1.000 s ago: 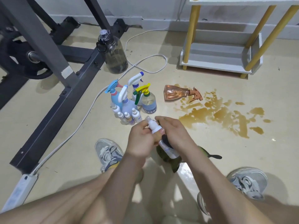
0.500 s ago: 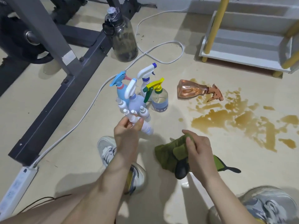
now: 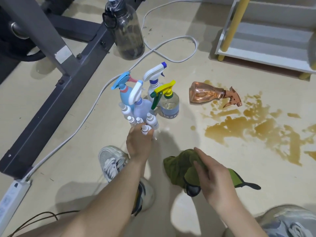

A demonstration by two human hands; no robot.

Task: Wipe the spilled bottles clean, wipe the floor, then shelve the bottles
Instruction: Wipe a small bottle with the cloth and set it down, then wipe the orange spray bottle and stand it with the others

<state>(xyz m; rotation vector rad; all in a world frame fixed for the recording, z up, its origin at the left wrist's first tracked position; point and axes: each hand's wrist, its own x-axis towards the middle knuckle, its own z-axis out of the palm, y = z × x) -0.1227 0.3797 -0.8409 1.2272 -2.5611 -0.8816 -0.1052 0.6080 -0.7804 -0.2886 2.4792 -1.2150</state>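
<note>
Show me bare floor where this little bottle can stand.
Bare floor lies between the white cable and the shoe, and between the cable loop and the shelf. Crowded: the bottle cluster beside the left hand gripping the little bottle; right of it, the tipped amber bottle and spill.

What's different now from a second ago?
The left hand carried the small bottle forward out of the cloth to the standing bottles and still grips it. The right hand let go of that bottle and keeps the cloth. The orange bottle still lies by the spill.
</note>
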